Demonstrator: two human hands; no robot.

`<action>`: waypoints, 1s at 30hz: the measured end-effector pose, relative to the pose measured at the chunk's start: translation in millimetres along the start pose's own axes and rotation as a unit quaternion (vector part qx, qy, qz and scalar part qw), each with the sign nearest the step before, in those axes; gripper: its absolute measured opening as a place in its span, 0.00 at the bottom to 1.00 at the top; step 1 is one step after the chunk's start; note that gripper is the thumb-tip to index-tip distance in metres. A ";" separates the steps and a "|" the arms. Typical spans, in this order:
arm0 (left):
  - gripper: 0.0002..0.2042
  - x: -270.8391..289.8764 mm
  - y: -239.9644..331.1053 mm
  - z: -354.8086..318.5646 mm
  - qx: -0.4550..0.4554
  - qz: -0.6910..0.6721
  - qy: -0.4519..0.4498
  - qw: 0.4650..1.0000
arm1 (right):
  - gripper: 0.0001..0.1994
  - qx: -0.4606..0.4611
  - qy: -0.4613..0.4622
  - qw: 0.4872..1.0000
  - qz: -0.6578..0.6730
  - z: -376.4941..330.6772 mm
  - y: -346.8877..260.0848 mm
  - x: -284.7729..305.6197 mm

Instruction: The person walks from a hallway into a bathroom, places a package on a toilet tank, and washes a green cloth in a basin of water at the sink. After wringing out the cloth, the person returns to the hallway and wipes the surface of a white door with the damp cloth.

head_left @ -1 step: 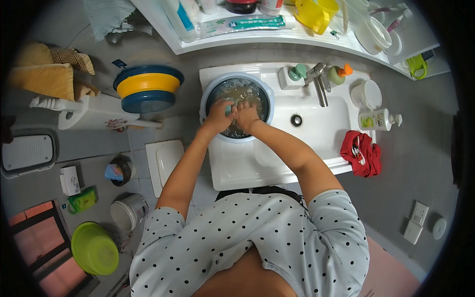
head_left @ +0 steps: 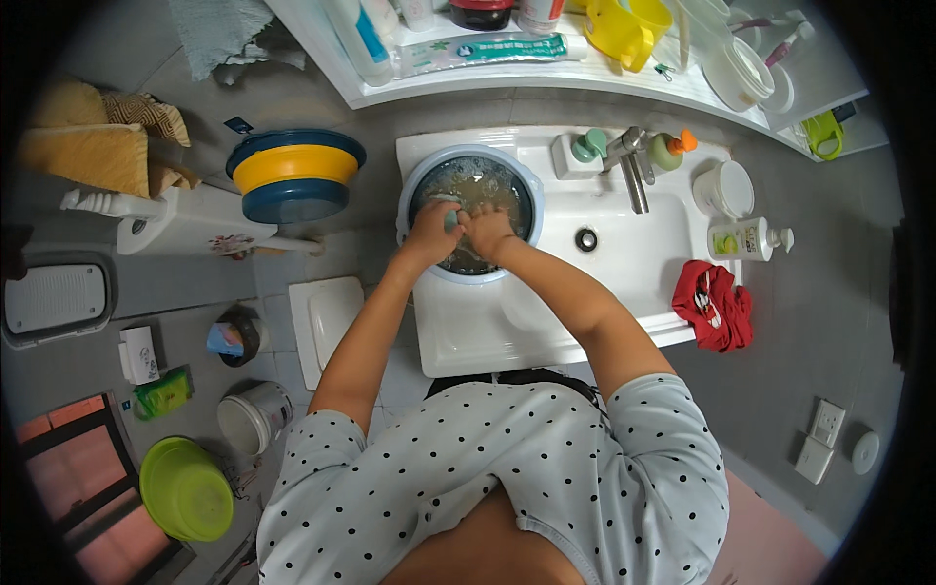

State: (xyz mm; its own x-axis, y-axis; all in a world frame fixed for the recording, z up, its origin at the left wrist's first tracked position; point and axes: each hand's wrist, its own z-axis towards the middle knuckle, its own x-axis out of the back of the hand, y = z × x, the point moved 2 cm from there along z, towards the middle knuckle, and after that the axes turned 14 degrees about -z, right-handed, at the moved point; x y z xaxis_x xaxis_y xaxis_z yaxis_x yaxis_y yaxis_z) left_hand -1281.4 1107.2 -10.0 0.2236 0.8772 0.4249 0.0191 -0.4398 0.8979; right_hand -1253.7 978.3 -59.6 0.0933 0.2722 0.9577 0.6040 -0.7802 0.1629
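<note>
Left hand (head_left: pixel 430 236) grips small teal item (head_left: pixel 450 220) beside right hand (head_left: pixel 490 234); right hand dips in murky water (head_left: pixel 478 182), can't tell if holding anything; light-blue basin (head_left: pixel 535 205) surrounds both hands.

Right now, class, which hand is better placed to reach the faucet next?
Probably the right hand: it is nearer the faucet, while the left hand is farther across the basin and seems to hold a pale green item.
</note>
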 end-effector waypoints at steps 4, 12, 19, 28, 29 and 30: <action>0.21 12.2 6.7 -12.5 0.023 -0.029 0.040 0.999 | 0.19 -0.036 0.025 0.999 0.016 13.0 6.8 -10.7; 0.33 11.0 31.2 -10.6 -0.104 -0.074 0.048 0.991 | 0.24 0.004 0.001 0.912 0.411 -11.7 48.7 109.1; 0.28 10.1 38.4 16.1 -0.046 -0.437 0.067 0.896 | 0.18 -0.065 0.049 0.749 0.658 -51.9 78.0 162.3; 0.21 -10.8 61.7 21.3 0.121 -0.680 0.011 0.723 | 0.24 -0.059 -0.090 0.437 0.893 -63.6 27.9 91.2; 0.20 -14.9 61.9 20.1 0.154 -0.666 0.016 0.730 | 0.23 -0.060 -0.106 0.413 0.902 -60.7 22.9 89.7; 0.20 -12.3 58.3 19.8 0.141 -0.547 -0.015 0.825 | 0.21 -0.066 -0.097 0.361 0.925 -54.6 21.3 78.7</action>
State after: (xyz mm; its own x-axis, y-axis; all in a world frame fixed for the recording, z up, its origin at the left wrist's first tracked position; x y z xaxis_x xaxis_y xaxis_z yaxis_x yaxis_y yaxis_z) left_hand -1263.8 1067.0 34.8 -0.0534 0.7758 -0.6287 0.4508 0.5806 0.6780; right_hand -1276.7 952.3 32.1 0.3013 -0.7595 -0.5766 -0.6758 0.2565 -0.6910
